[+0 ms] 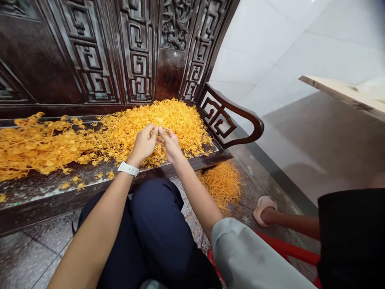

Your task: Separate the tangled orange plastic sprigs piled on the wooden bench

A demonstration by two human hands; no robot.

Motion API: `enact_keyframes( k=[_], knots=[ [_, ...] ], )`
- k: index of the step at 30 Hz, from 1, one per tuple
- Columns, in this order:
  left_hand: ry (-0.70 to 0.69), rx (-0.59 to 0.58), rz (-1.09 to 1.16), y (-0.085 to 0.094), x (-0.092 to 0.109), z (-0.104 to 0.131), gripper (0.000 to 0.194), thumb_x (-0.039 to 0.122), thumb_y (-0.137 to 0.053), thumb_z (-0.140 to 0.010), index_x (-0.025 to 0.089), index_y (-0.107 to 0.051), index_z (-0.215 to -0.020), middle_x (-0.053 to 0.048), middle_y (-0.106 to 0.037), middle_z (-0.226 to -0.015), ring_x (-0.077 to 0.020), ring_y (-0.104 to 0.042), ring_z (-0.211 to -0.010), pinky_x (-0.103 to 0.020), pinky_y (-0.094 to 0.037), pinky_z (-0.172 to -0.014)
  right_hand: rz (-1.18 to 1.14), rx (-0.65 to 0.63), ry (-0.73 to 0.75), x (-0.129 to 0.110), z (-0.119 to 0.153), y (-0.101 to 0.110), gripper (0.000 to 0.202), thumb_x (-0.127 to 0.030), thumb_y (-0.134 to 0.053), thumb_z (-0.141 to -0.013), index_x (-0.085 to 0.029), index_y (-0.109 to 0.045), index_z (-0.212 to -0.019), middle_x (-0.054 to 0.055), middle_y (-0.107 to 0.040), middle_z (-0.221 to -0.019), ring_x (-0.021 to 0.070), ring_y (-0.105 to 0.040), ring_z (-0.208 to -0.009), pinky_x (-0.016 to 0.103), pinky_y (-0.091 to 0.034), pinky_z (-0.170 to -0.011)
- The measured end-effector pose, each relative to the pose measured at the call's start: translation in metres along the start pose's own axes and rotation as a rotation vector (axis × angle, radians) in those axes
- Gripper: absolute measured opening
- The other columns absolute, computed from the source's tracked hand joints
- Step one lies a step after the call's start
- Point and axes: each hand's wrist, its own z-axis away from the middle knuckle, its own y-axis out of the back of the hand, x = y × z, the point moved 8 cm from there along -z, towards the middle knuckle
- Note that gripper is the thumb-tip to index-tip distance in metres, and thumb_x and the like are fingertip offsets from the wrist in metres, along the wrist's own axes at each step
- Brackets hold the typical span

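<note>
A large heap of small orange-yellow plastic flower-like pieces (177,114) lies on the dark wooden bench (168,171). Over the front of this heap, my left hand (145,141) and my right hand (170,145) meet at their fingertips. The fingers of both are bent and pinched; whatever is between them is too small to make out. A white band (128,168) circles my left wrist. Further left on the seat lies a second pile of orange pieces on stems (39,144), with a few loose pieces near the front edge.
The bench has a carved back (138,60) and a curved armrest (255,126) on the right. Orange stems (224,184) lie on the floor below it. Another person's foot in a pale shoe (264,208) and a red stool (288,249) are at the right.
</note>
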Motion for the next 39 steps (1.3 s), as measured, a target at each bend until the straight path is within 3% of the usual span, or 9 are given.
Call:
enact_keyframes(
  k=[6,11,14,19,21,24,27,30,39],
  knots=[
    [0.065,0.165,-0.132,0.023,-0.003,-0.005,0.035,0.027,-0.062,-0.103,0.021,-0.061,-0.069,-0.002,-0.059,-0.065,-0.0194,-0.049,-0.064,-0.036,-0.034,-0.068,-0.012,0.134,0.073,-0.016,-0.005,0.017,0.026,-0.034,-0.083,-0.093,-0.022,-0.06,-0.099,-0.006,-0.062,-0.081,0.0054,-0.047,-0.056,0.021,-0.044,-0.056],
    [0.34,0.208,0.379,0.008,-0.029,-0.006,0.033,0.009,-0.062,-0.09,0.018,-0.061,-0.059,-0.003,-0.06,-0.065,-0.0172,-0.056,-0.068,-0.032,-0.043,-0.072,0.356,0.176,0.513,-0.036,0.04,0.009,0.025,-0.04,-0.073,-0.1,-0.025,-0.057,-0.089,-0.002,-0.059,-0.079,0.01,-0.048,-0.06,0.026,-0.043,-0.059],
    [0.435,0.281,0.494,0.009,-0.046,-0.009,0.031,0.001,-0.057,-0.086,0.019,-0.054,-0.06,0.0,-0.053,-0.062,-0.0143,-0.051,-0.061,-0.03,-0.042,-0.067,0.704,-0.025,0.811,-0.04,0.105,-0.03,0.017,-0.029,-0.061,-0.106,-0.024,-0.066,-0.091,0.002,-0.066,-0.08,0.0148,-0.062,-0.07,0.031,-0.053,-0.067],
    [0.539,0.508,0.496,0.053,-0.082,-0.015,0.03,0.008,-0.055,-0.096,0.02,-0.049,-0.069,0.0,-0.058,-0.074,-0.0121,-0.049,-0.059,-0.028,-0.041,-0.062,0.746,-0.744,0.967,-0.036,0.2,-0.094,0.033,-0.004,-0.048,-0.106,-0.023,-0.075,-0.107,0.005,-0.077,-0.091,0.0163,-0.075,-0.085,0.032,-0.064,-0.077],
    [0.482,0.538,0.466,0.068,-0.085,-0.016,0.031,0.01,-0.055,-0.098,0.02,-0.052,-0.068,-0.002,-0.061,-0.078,-0.0118,-0.05,-0.06,-0.028,-0.041,-0.063,0.703,-0.703,0.857,-0.049,0.182,-0.091,0.026,-0.012,-0.056,-0.109,-0.025,-0.077,-0.115,0.004,-0.077,-0.096,0.014,-0.072,-0.079,0.03,-0.063,-0.076],
    [0.415,0.521,0.432,0.074,-0.078,-0.013,0.03,0.014,-0.056,-0.098,0.02,-0.058,-0.068,-0.002,-0.06,-0.072,-0.0132,-0.05,-0.06,-0.029,-0.04,-0.063,0.659,-0.357,0.713,-0.076,0.104,-0.056,0.025,-0.04,-0.058,-0.113,-0.033,-0.076,-0.13,0.005,-0.076,-0.115,0.0127,-0.069,-0.076,0.031,-0.063,-0.076],
    [0.367,0.45,0.317,0.072,-0.062,-0.01,0.026,0.021,-0.058,-0.095,0.02,-0.063,-0.07,0.0,-0.053,-0.059,-0.0157,-0.049,-0.057,-0.03,-0.038,-0.061,0.811,-0.085,0.609,-0.094,0.019,-0.016,0.049,-0.063,-0.061,-0.106,-0.035,-0.067,-0.146,0.011,-0.061,-0.158,0.0227,-0.071,-0.118,0.045,-0.062,-0.105],
    [0.279,0.365,0.19,0.067,-0.048,-0.014,0.023,0.028,-0.061,-0.092,0.02,-0.067,-0.071,-0.001,-0.054,-0.056,-0.0173,-0.049,-0.055,-0.031,-0.035,-0.059,0.966,0.031,0.508,-0.103,-0.029,0.013,0.067,-0.072,-0.074,-0.093,-0.025,-0.07,-0.142,0.018,-0.053,-0.167,0.0333,-0.06,-0.143,0.059,-0.046,-0.125],
    [0.021,-0.003,0.032,0.016,-0.017,-0.016,0.027,0.035,-0.061,-0.092,0.02,-0.066,-0.071,-0.001,-0.056,-0.061,-0.0181,-0.049,-0.059,-0.032,-0.035,-0.062,0.629,-0.206,0.376,-0.05,-0.012,-0.004,0.052,-0.072,-0.067,-0.097,-0.022,-0.079,-0.103,0.009,-0.068,-0.122,0.017,-0.068,-0.097,0.031,-0.062,-0.08]
  ],
)
